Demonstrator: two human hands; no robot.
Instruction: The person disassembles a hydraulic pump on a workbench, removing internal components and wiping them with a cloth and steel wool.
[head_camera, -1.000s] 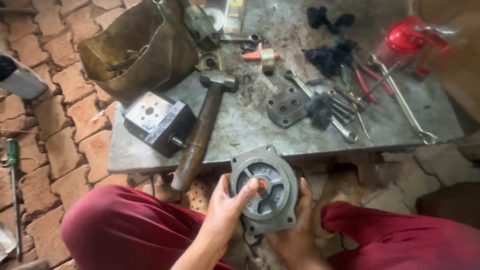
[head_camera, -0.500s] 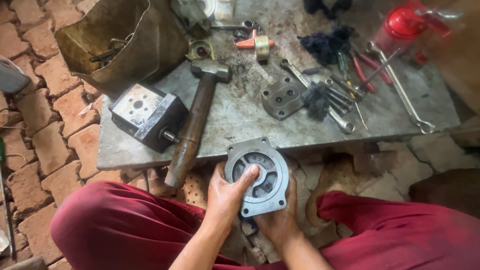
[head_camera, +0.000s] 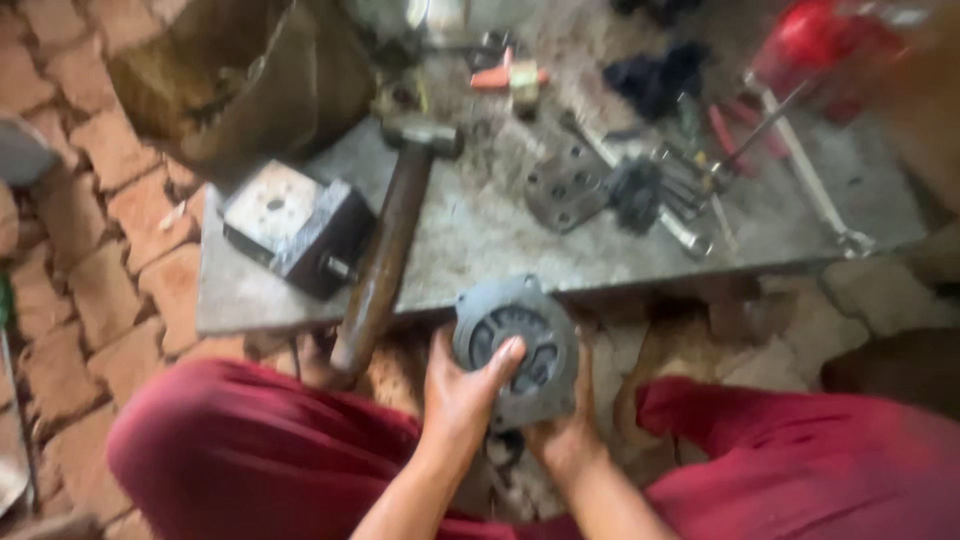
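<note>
Hands meet on a round grey metal housing (head_camera: 517, 348) in the head view, held just below the near edge of the tabletop (head_camera: 480, 235), between two knees in dark red cloth. The left hand (head_camera: 462, 388) is closed on the housing's left rim, its thumb laid across the ribbed face. The right hand (head_camera: 562, 432) cups the housing from below and behind, fingers wrapped round its right edge; most of that hand is hidden by the part. The picture is blurred by motion. Beyond the housing on the tabletop, a hammer (head_camera: 392, 232) lies with its handle overhanging the near edge just left of the housing. Farther left sits a dark metal block (head_camera: 297, 232). Beyond the housing and to the right lie a flat plate (head_camera: 568, 186) and some wrenches (head_camera: 810, 195).
</note>
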